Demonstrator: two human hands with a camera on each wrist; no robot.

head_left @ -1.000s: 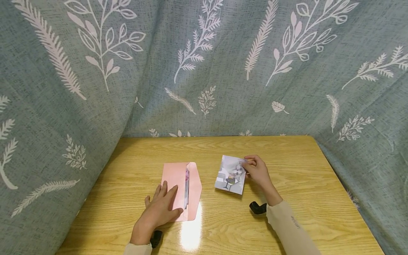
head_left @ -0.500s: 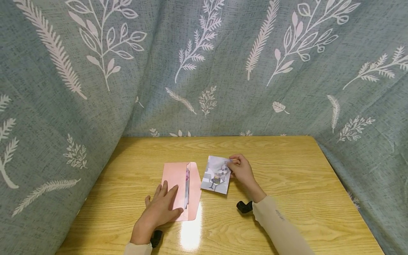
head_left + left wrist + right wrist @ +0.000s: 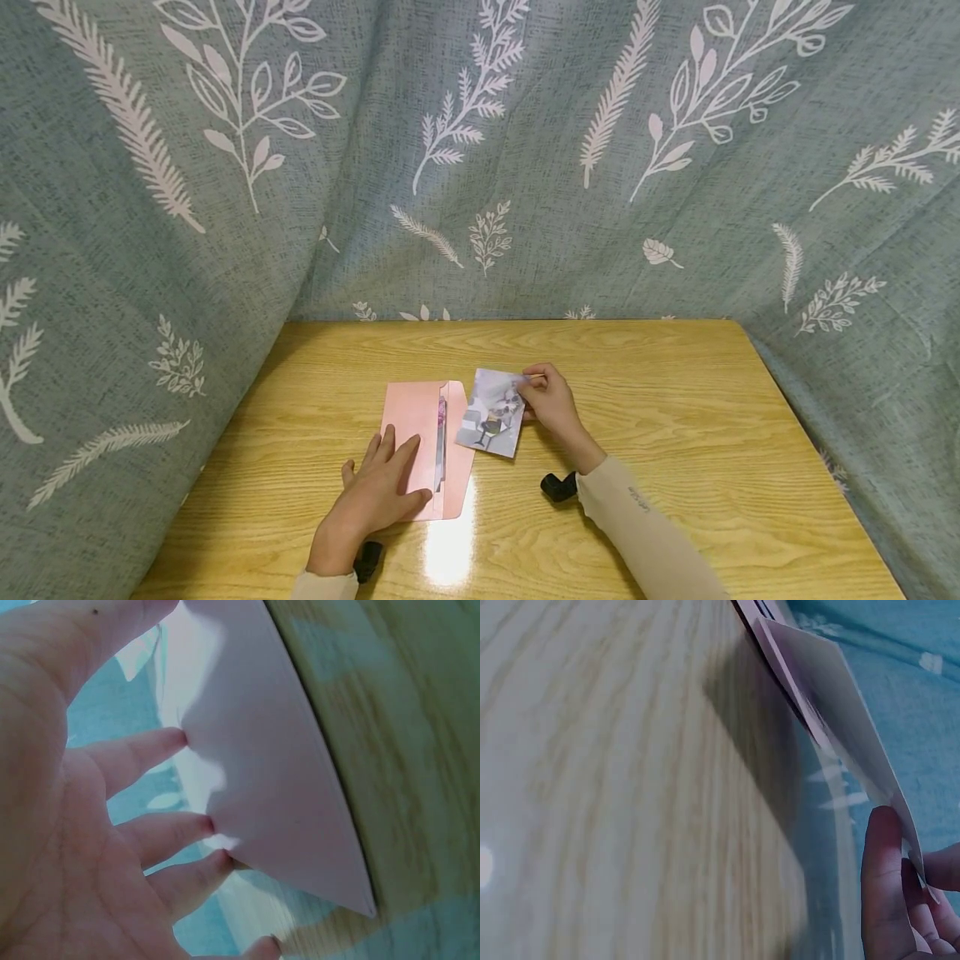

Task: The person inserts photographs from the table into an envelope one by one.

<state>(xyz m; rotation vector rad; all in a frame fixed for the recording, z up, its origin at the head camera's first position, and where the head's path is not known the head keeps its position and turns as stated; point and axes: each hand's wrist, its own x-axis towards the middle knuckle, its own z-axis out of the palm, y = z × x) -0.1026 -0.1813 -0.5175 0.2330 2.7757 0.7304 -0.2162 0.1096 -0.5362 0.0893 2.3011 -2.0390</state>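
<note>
A pink envelope [image 3: 411, 408] lies on the table with its flap [image 3: 454, 483] folded out to the right. Inside its slot shows the edge of a picture card [image 3: 440, 442]. My left hand [image 3: 380, 486] is spread over the envelope's lower left, straight fingertips resting on the paper; the left wrist view shows them along the pink surface [image 3: 277, 765]. My right hand [image 3: 552, 406] pinches the right edge of a printed photo card [image 3: 491, 414], tilted over the flap. In the right wrist view the card's pale back [image 3: 832, 690] rises above the table between thumb and fingers.
The wooden table [image 3: 660, 392] extends on both sides, with a bright glare spot below the envelope. A green leaf-patterned curtain [image 3: 547, 250] hangs behind it and along its sides. Black wrist-worn devices [image 3: 558, 487] sit under the wrists.
My right hand has carried the photo card leftward, from apart from the envelope to overlapping its flap. The left hand and the envelope have stayed in place.
</note>
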